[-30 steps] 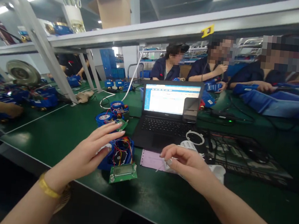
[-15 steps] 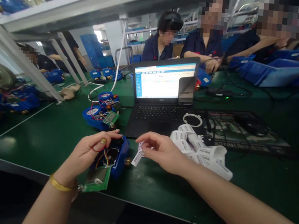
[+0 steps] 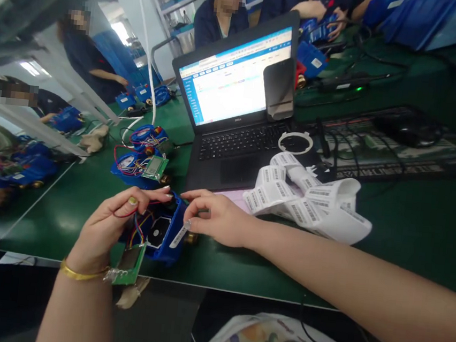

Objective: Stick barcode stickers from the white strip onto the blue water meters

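So the big change over the last half second is the little barcode label (image 3: 178, 237): it was hanging over the surface (image 3: 250, 275) beside the blue case (image 3: 168, 253), clear of it, and now it's up against the outer side wall of that case, on the side facing the right hand (image 3: 217, 221). For the work in hand I'd read that as label and case finally being lined up, though I honestly can't tell if any of it is stuck down yet. The right hand is pinched nearly closed, thumb and forefinger on the label's upper end, and the rest of the strip slants down below the fingertips, just beside the brass fitting (image 3: 192, 238). The left hand (image 3: 117, 211) is half curled at the opposite side of the case, fingertips reaching over to its far end, with a red wire looping by the fingers. Can't tell how firmly it's gripping, the thumb side is hidden. The case is basically between the two hands, open top up, with the green circuit board (image 3: 134, 270) hanging off the near side by its coloured wires (image 3: 140, 233). The heap of labels (image 3: 305, 208) is well apart, past the right forearm.
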